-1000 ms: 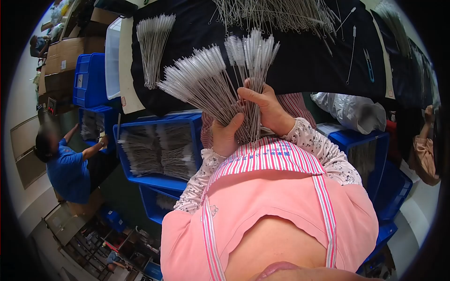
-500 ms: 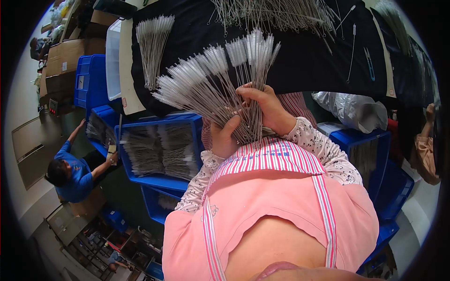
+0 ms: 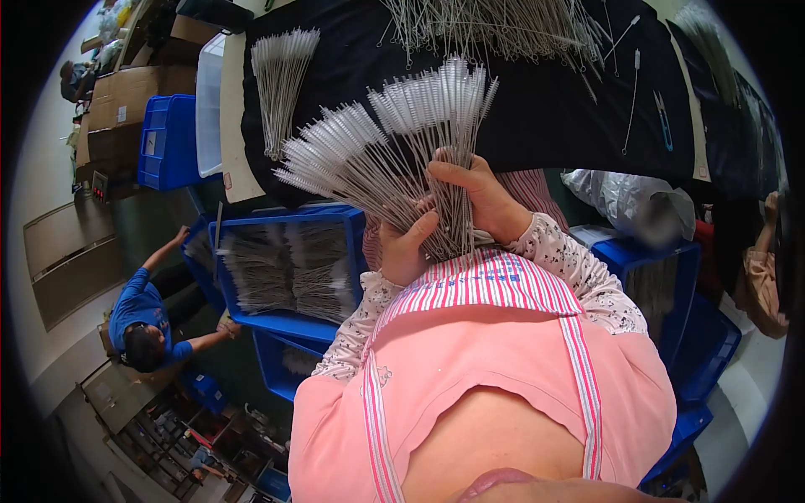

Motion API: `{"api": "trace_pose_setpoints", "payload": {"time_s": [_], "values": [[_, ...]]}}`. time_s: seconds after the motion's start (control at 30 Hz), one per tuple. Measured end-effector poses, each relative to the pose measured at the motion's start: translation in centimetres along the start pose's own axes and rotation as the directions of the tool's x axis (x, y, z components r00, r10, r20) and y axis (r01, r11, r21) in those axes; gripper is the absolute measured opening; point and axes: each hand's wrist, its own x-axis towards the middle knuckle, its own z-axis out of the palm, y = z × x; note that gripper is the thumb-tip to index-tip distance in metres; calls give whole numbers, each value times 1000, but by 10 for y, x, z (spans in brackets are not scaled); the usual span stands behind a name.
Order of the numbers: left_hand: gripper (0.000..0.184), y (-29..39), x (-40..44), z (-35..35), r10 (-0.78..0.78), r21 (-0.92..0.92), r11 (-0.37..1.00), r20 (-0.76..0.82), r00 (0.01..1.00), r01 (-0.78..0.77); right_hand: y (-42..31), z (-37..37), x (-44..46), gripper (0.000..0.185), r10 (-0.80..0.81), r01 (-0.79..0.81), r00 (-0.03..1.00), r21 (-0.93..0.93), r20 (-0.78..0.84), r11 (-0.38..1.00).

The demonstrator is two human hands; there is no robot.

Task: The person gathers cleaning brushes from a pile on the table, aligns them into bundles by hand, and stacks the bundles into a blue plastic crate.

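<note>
A fanned bundle of wire-handled brushes point(image 3: 335, 151) with white bristles is spread between my two hands, bristle ends pointing up and away from me. My left hand point(image 3: 406, 245) is closed round the lower wire handles of the left part of the fan. My right hand point(image 3: 485, 193) grips the handles of the right part, its thumb lying across the wires. Some of the fingers behind the wires are hidden. Beyond the bundle, a black cloth point(image 3: 352, 75) covers the table.
On the cloth lie a smaller brush bundle point(image 3: 281, 80), a big brush pile point(image 3: 495, 29), a few loose brushes and blue-handled snips point(image 3: 664, 126). Blue bins point(image 3: 285, 216) with brushes stand left, another bin point(image 3: 683, 277) right beside a plastic bag point(image 3: 633, 201). A co-worker in blue point(image 3: 138, 310) is at left.
The brushes in my hands have shifted, closing the gap between the two parts of the fan. The co-worker in blue has moved, leaning lower beside the bins.
</note>
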Motion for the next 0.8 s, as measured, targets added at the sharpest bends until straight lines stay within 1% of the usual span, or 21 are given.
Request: {"api": "trace_pose_setpoints", "payload": {"time_s": [0.07,0.13,0.23,0.27,0.33,0.43,0.47,0.53,0.57,0.63,0.67,0.73,0.77,0.8], "values": [[36,3,-1,4,-20,-13,1000,14,1000,20,-1,2,0,18,5,-5,1000,10,0,1000],[37,2,0,-1,-35,30,999,21,999,34,-5,5,-1,18,40,-39,999,33,-22,999],[37,-4,0,-6,-21,37,999,29,999,20,-3,-2,-1,24,16,-16,998,-3,53,1000],[38,-5,1,-7,-11,31,999,32,999,10,-2,-1,-1,26,-20,23,998,-63,56,998],[39,-9,3,-13,-18,90,996,56,998,13,-3,5,-3,31,-92,103,993,-182,68,978],[44,-10,6,-16,-16,201,980,107,994,-6,-5,4,1,37,-140,163,986,-407,86,899],[47,-10,7,-15,-14,241,970,128,992,-17,-3,4,1,38,-223,236,971,-449,82,862],[52,-9,11,-12,21,421,901,207,978,-109,2,7,4,39,-385,370,919,-532,87,762],[55,-8,12,-10,32,501,851,248,968,-157,3,9,4,40,-417,390,904,-574,92,720],[55,4,14,-2,-126,534,846,219,968,-11,4,12,4,42,-481,429,870,-653,112,624],[55,9,18,1,-198,549,834,206,958,54,3,12,5,43,-480,432,869,-655,119,619],[52,5,22,-4,-199,571,819,196,960,53,4,10,4,46,-476,434,870,-659,130,614],[51,2,24,-6,-199,582,812,191,961,52,0,6,5,46,-371,395,912,-624,176,675],[46,1,25,-7,-196,537,842,206,959,56,-7,2,8,47,-264,347,938,-591,226,728]]}}
